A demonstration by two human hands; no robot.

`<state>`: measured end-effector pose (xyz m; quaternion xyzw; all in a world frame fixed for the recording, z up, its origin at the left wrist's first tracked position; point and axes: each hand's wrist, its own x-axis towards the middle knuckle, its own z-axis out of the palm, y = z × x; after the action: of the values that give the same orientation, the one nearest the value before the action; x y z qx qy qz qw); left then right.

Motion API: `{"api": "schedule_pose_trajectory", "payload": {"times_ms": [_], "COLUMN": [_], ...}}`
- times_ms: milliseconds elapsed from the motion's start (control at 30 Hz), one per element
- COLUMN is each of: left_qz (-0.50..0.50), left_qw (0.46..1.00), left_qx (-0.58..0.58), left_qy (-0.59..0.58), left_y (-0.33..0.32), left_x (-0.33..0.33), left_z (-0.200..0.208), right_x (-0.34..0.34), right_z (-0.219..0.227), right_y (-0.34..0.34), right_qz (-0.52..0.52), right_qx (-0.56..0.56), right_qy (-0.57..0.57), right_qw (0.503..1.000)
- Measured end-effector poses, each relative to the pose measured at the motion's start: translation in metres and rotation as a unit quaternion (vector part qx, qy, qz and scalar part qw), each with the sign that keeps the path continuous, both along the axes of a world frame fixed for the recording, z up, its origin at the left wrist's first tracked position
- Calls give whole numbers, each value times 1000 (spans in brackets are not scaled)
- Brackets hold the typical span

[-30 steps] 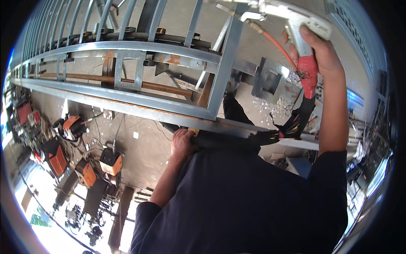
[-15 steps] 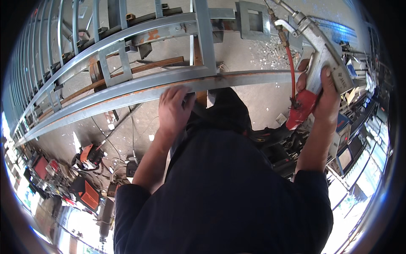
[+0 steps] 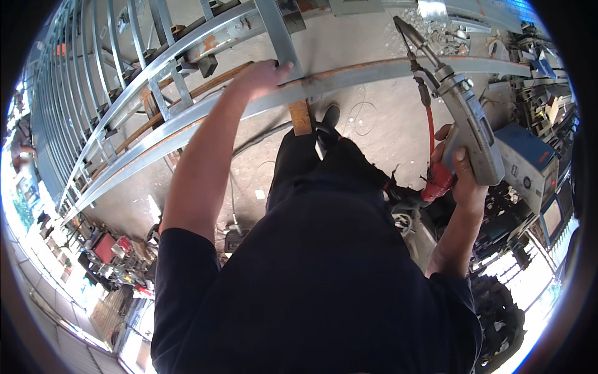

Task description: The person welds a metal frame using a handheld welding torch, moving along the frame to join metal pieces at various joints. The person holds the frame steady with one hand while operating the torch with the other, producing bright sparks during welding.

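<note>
My right hand (image 3: pixel 464 171) grips a grey metal welding gun (image 3: pixel 467 124) by its red-wrapped handle. Its long nozzle points up and to the left, and a thin feed tube with a red hose (image 3: pixel 430 134) runs alongside. Over the corner of a galvanized steel frame (image 3: pixel 349 76) reaches my left hand (image 3: pixel 261 78), where an upright bar (image 3: pixel 280 38) meets the long rail. The fingers of this hand are bent, with a small dark patch between thumb and forefinger; what it is cannot be made out. The nozzle is apart from the frame.
A frame with many parallel bars (image 3: pixel 99 56) stretches off to the left. A blue-topped machine (image 3: pixel 526 156) stands at the right. Cables lie on the concrete floor, and a rusty block (image 3: pixel 300 118) is under the rail. Red equipment (image 3: pixel 106 246) is at lower left.
My left hand has moved up and away, from the near rail to the frame corner. The welding gun has come down and nearer, still in my right hand. The view has shifted.
</note>
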<state>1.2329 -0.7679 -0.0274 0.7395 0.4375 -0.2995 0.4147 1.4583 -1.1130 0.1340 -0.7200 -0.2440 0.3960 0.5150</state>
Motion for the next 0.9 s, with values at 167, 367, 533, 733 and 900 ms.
{"api": "schedule_pose_trajectory", "payload": {"times_ms": [167, 367, 533, 733, 900], "left_qz": [116, 156, 195, 118, 144], "left_qw": [989, 984, 978, 989, 984], "left_qx": [-78, -77, -78, -93, -105], "left_qy": [-50, -35, -9, -4, -10], "left_y": [2, 0, 1, 14, 8], "left_x": [2, 4, 5, -2, 3], "left_z": [6, 8, 7, -12, 2], "right_x": [-17, -25, -29, -30, -32], "right_z": [-10, -11, -6, -5, -6], "right_y": [-34, -48, -47, -41, -33], "right_qz": [-39, -65, -81, -72, -80], "right_qx": [10, 18, 7, 2, 7], "right_qy": [50, 48, 45, 42, 35], "right_qw": [998, 997, 996, 997, 996]}}
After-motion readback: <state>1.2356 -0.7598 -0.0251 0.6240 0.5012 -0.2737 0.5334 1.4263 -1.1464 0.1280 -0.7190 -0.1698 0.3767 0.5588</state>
